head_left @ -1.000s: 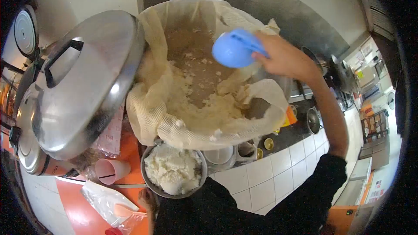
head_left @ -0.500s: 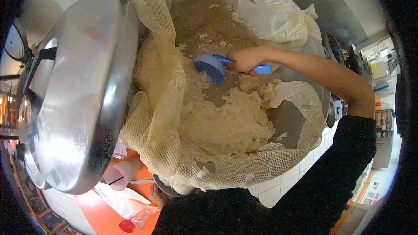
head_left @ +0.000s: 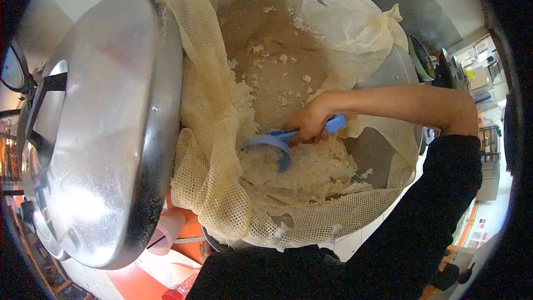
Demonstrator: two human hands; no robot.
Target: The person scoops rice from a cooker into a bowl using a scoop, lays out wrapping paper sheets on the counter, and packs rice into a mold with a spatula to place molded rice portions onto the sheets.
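Gripping the blue scoop [head_left: 276,140] by its handle, the right hand [head_left: 311,123] is closed, fingers curled round the grip, with the handle's end sticking out to the right beyond the fist. The scoop's cup lies just left of the hand and slightly nearer the wearer, tilted and pushed into the white rice [head_left: 319,168], some of which shows inside its rim. All this sits within the large pot [head_left: 388,73], lined with a pale mesh cloth [head_left: 214,189] that drapes over the near edge. Left of the pot, the big metal lid [head_left: 114,111] leans up, and a pink cup [head_left: 168,229] lies below it by the orange worktop [head_left: 139,282]. Only a sliver of the left hand [head_left: 206,250] shows near the sleeve, so its grip cannot be told.
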